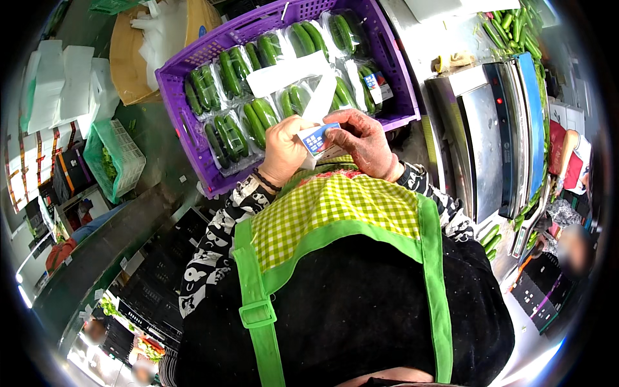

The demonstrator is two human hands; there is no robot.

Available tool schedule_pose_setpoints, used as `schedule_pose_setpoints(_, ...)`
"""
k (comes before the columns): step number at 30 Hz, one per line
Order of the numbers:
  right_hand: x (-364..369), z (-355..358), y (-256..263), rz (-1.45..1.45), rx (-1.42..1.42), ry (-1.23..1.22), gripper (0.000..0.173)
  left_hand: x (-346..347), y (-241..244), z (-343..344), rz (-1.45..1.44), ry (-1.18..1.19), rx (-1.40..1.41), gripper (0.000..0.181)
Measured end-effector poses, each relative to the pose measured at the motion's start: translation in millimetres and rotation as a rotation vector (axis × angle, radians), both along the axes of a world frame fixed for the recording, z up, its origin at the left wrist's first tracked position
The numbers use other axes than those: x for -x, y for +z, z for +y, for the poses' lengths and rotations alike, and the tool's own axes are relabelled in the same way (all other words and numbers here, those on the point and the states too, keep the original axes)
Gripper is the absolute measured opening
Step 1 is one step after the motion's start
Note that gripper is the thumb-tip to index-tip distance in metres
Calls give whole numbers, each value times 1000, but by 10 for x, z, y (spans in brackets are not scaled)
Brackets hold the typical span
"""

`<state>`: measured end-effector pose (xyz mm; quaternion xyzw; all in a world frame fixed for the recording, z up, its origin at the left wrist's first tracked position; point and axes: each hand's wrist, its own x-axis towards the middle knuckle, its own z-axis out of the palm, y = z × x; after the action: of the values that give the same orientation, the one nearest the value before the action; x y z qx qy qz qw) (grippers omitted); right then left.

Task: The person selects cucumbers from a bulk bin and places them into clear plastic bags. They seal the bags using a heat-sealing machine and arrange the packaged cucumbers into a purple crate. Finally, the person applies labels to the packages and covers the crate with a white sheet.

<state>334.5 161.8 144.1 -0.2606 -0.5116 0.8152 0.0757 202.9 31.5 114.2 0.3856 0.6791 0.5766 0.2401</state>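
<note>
A strip of printed labels [316,140] with blue faces is held close to my chest. My left hand [285,147] grips its left side, and the thumb and fingers of my right hand [363,141] pinch its upper right edge. White backing paper [321,100] trails up from the strip and lies folded over the packs beyond. Just past my hands stands a purple plastic crate [167,92] with rows of cucumbers in clear plastic packs [231,138]. One pack at the right bears a blue label [373,87].
A steel packing machine [483,145] stands at the right, with loose cucumbers [515,29] beyond. At the left are a cardboard box [126,72] of white plastic bags, white foam sheets [72,82] and a white basket [126,159] lined in green. Another person [570,155] is at far right.
</note>
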Motion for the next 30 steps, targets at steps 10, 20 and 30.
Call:
schedule_pose_setpoints(10,129,960,-15,14,-98,-281,12,645,617,-1053,544,287,451,24)
schedule_pose_setpoints(20,178,1175,-2076,-472,-664,267,15,412,943,-1307,753,345,335,20)
schedule_pose_setpoints(30,513,573,-453,-47,-97,180,47,554,660,-539,548,389,62,17)
